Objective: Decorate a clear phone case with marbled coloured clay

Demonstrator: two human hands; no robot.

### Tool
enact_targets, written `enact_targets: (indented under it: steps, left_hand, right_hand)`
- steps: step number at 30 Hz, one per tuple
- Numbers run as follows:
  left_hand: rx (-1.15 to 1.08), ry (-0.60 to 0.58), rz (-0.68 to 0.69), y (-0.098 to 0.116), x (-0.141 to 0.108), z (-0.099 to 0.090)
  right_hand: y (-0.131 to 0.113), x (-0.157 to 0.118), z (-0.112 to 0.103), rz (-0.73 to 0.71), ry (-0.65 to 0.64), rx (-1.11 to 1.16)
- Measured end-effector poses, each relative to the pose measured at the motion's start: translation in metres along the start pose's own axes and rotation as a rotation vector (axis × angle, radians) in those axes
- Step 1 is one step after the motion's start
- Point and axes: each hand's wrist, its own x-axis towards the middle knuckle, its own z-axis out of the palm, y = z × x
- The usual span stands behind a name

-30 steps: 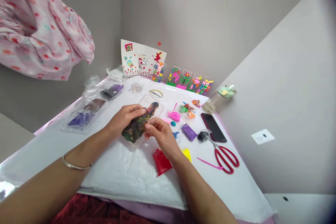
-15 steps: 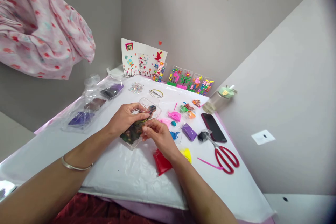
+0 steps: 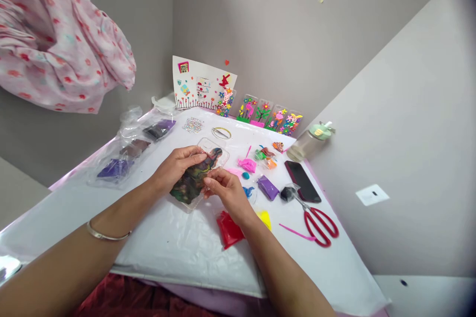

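Note:
A clear phone case [image 3: 193,185] with a dark, multicoloured figure on it lies tilted between my hands over the white-covered table. My left hand [image 3: 182,163] grips its left side, the thumb resting across the figure. At the lower right edge, my right hand [image 3: 223,185] has thumb and fingers pinched together against the case; any small piece between them is too small to make out. Just right of the case are a pink clay packet [image 3: 247,165], a teal clay ball [image 3: 246,175] and blue clay [image 3: 248,191]. A red packet [image 3: 229,230] lies beneath my right wrist.
Red-handled scissors [image 3: 322,225], a phone [image 3: 303,182] and a bottle [image 3: 308,141] are on the right. Purple packets [image 3: 115,168] in clear bags lie left. Decorated cases [image 3: 263,113] and a drawing [image 3: 203,84] stand at the back, near gem stickers [image 3: 193,125].
My left thumb has drawn back a little to the left, showing more of the figure. My right hand has shifted very slightly and still touches the case edge.

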Motion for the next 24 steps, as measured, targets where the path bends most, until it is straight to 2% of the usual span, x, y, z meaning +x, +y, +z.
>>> enact_targets:
  steps: [3, 7, 14, 17, 21, 24]
  left_hand:
    - [0.066, -0.022, 0.011, 0.001, 0.002, -0.001]
    - [0.284, 0.07, 0.076, -0.002, 0.005, -0.004]
    - [0.406, 0.136, 0.124, -0.001, 0.004, -0.004]
    - [0.367, 0.127, 0.11, 0.0, 0.003, -0.002]
    - [0.209, 0.066, 0.024, 0.001, 0.003, -0.001]
    - [0.174, 0.092, 0.056, 0.005, 0.003, -0.002]
  right_hand:
    - [-0.002, 0.0, 0.0, -0.009, 0.034, 0.015]
    - [-0.006, 0.0, 0.0, -0.027, 0.078, 0.045]
    - [-0.007, 0.0, 0.0, -0.024, 0.089, 0.044]
    - [-0.008, 0.0, 0.0, -0.029, 0.098, 0.045]
    - [-0.01, -0.001, 0.002, -0.022, 0.116, 0.04]
    - [-0.012, -0.001, 0.001, -0.023, 0.146, 0.104]
